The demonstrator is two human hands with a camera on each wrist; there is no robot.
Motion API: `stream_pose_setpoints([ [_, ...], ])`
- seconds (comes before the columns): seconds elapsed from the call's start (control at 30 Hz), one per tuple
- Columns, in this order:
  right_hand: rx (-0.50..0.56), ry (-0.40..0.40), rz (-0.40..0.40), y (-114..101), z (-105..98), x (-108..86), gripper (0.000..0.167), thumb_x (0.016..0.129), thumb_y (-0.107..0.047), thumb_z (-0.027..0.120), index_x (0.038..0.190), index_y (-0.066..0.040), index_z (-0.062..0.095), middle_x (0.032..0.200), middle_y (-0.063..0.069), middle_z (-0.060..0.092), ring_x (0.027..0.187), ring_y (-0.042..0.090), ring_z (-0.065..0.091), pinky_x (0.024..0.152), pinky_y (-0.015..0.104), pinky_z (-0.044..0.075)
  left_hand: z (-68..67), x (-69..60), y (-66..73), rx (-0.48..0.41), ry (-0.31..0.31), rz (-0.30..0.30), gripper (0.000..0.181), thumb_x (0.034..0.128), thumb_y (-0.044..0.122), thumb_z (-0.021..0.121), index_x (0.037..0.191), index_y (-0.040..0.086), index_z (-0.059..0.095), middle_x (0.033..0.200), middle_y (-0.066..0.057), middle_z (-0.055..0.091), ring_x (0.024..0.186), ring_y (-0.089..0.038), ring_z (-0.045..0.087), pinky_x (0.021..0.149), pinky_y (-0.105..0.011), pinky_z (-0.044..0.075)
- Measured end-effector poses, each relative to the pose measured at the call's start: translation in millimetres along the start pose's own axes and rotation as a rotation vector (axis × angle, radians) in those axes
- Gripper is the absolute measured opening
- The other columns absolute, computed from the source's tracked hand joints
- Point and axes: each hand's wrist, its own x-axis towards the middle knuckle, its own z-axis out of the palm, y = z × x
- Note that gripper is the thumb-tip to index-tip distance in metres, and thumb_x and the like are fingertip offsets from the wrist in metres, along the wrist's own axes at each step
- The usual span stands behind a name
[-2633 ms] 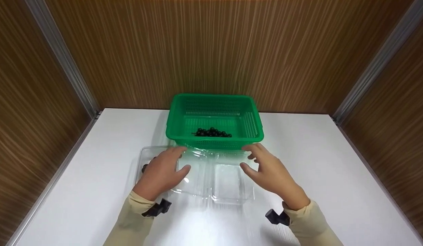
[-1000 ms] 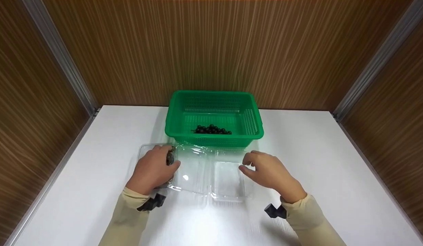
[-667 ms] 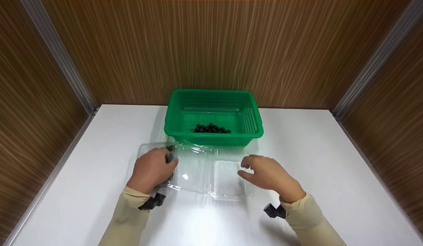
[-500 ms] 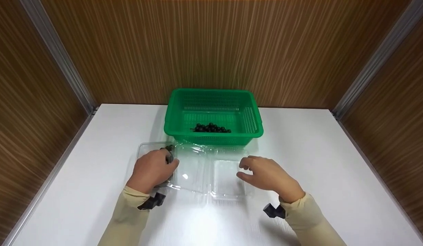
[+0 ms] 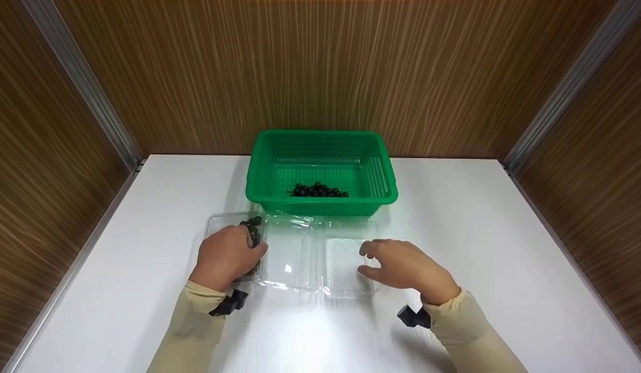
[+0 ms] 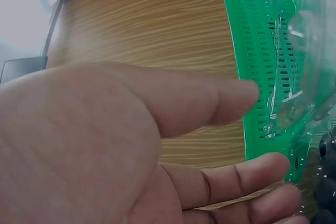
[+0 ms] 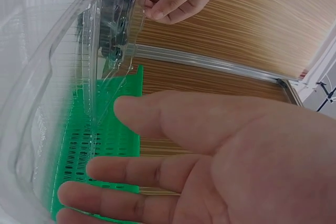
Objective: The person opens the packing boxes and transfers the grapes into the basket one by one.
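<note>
A clear plastic clamshell container [image 5: 289,254] lies unfolded on the white table. Dark grapes [image 5: 254,224] sit in its left part, and their edge shows as dark grapes [image 6: 326,177] in the left wrist view. My left hand [image 5: 227,256] is over that left part, partly hiding the grapes. The left wrist view shows its thumb and fingers apart, with nothing between them. My right hand [image 5: 406,264] hovers by the container's right part, fingers extended and thumb apart in the right wrist view. Whether either hand touches the plastic I cannot tell.
Behind the container stands a green basket [image 5: 320,201] with another bunch of dark grapes [image 5: 319,190] inside. Wood-grain panels [image 5: 320,67] enclose the back and both sides of the white table [image 5: 455,207].
Since the earliest frame, my left hand has shifted left over the grapes, and the right hand has lowered slightly. Lately the left hand drew back a little, showing more grapes.
</note>
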Motion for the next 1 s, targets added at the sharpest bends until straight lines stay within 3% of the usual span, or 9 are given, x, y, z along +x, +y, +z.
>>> stream_pose_setpoints([
  [0.27,0.004,0.037,-0.032,-1.5,-1.2,-2.4,0.028,0.097,-0.026,0.071,0.115,-0.005,0.071,0.108,0.010,0.072,0.101,0.029,0.068,0.089,0.049,0.055,0.8,0.0,-0.2,-0.009,-0.009,-0.004,0.042,0.0915,0.027,0.074,0.057,0.014,0.054,0.059,0.000,0.053,0.059,-0.021,0.057,0.051,-0.033,0.040],
  [0.5,-0.063,0.099,0.037,-1.8,-1.9,-4.3,0.017,0.094,-0.023,0.074,0.093,-0.006,0.070,0.090,0.007,0.066,0.085,0.027,0.062,0.076,0.045,0.054,-0.5,-2.5,0.8,-0.027,-0.048,-0.026,0.042,0.0917,0.024,0.071,0.056,0.012,0.055,0.060,-0.003,0.057,0.058,-0.022,0.058,0.050,-0.033,0.039],
  [0.77,-0.028,-0.004,0.107,-6.7,-0.4,-4.4,0.024,0.096,-0.028,0.072,0.104,-0.005,0.071,0.098,0.007,0.065,0.089,0.029,0.065,0.083,0.049,0.055,0.6,-3.4,-0.2,-0.039,-0.044,-0.018,0.037,0.0865,0.015,0.070,0.054,0.013,0.052,0.061,-0.004,0.056,0.056,-0.023,0.056,0.048,-0.032,0.037],
  [1.0,-0.022,-0.023,0.091,-8.3,0.1,-4.9,0.026,0.096,-0.028,0.072,0.106,-0.004,0.070,0.100,0.007,0.065,0.088,0.028,0.066,0.083,0.049,0.055,0.2,-3.7,0.1,-0.035,-0.033,-0.017,0.036,0.0849,0.013,0.068,0.054,0.014,0.048,0.060,-0.003,0.054,0.056,-0.024,0.055,0.048,-0.032,0.036],
])
